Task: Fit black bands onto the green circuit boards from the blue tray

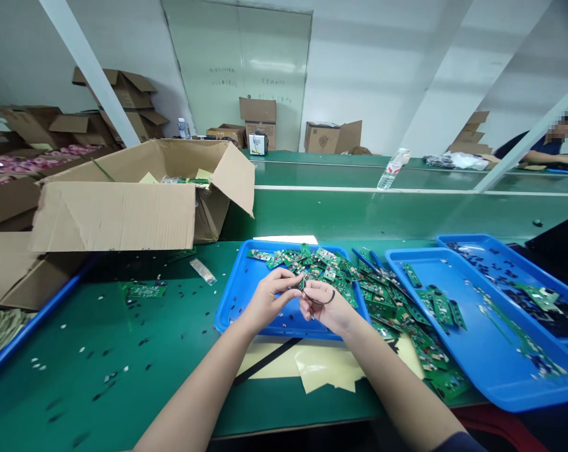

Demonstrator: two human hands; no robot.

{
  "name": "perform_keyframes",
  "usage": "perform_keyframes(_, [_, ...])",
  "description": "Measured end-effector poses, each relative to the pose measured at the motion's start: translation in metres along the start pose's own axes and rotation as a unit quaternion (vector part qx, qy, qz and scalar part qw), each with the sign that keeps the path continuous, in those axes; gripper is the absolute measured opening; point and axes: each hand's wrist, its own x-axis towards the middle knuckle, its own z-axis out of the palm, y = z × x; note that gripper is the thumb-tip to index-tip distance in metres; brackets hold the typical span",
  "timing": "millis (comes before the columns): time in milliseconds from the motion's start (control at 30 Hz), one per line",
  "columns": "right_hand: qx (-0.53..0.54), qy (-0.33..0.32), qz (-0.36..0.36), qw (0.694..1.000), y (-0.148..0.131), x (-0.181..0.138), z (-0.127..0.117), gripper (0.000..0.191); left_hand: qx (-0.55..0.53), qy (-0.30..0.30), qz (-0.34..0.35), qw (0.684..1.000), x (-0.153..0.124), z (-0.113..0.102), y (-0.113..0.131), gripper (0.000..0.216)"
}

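My left hand (270, 300) and my right hand (328, 307) meet above the near part of a blue tray (231, 301). Between their fingertips is a small green circuit board (302, 285), mostly covered by the fingers. Both hands are closed in a pinch on it. A thin dark curved strip (327, 300) crosses the fingers of my right hand; I cannot make out what it is. Behind the hands, a heap of green circuit boards (328, 267) fills the back right of the tray. Blue-handled pliers (366, 260) lie on the boards at its right.
More circuit boards (429, 351) lie loose by a second blue tray (472, 326); a third tray (481, 248) holds dark parts. An open cardboard box (114, 213) stands at left. Yellow paper (328, 367) lies in front, a bottle (393, 169) stands behind. A person (538, 147) sits far right.
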Motion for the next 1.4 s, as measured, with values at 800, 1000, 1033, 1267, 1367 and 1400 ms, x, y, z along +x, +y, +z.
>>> perform_keyframes(800, [0.003,-0.02,0.021,1.0,-0.005,-0.001,0.002,0.032,0.028,0.03,0.0,0.999,0.001,-0.003,0.004,0.029])
perform_keyframes(1000, [-0.028,-0.004,-0.002,1.0,-0.003,-0.001,0.004,0.03,-0.036,-0.002,-0.054,0.998,0.0,-0.001,0.005,0.03])
perform_keyframes(1033, [-0.039,0.003,-0.012,0.999,-0.002,-0.001,0.004,0.029,-0.038,-0.005,-0.056,0.998,0.0,0.0,0.006,0.03])
perform_keyframes(1267, [-0.128,0.062,-0.096,0.985,0.001,-0.002,0.0,0.019,-0.121,-0.002,-0.146,0.982,0.003,0.003,0.013,0.033])
perform_keyframes(1367, [-0.133,0.082,-0.128,0.979,-0.004,-0.003,0.001,0.015,-0.173,0.02,-0.194,0.965,0.004,0.003,0.014,0.043])
perform_keyframes(1400, [-0.119,0.095,-0.145,0.978,-0.006,-0.003,0.001,0.011,-0.178,0.022,-0.198,0.964,0.004,0.003,0.013,0.046])
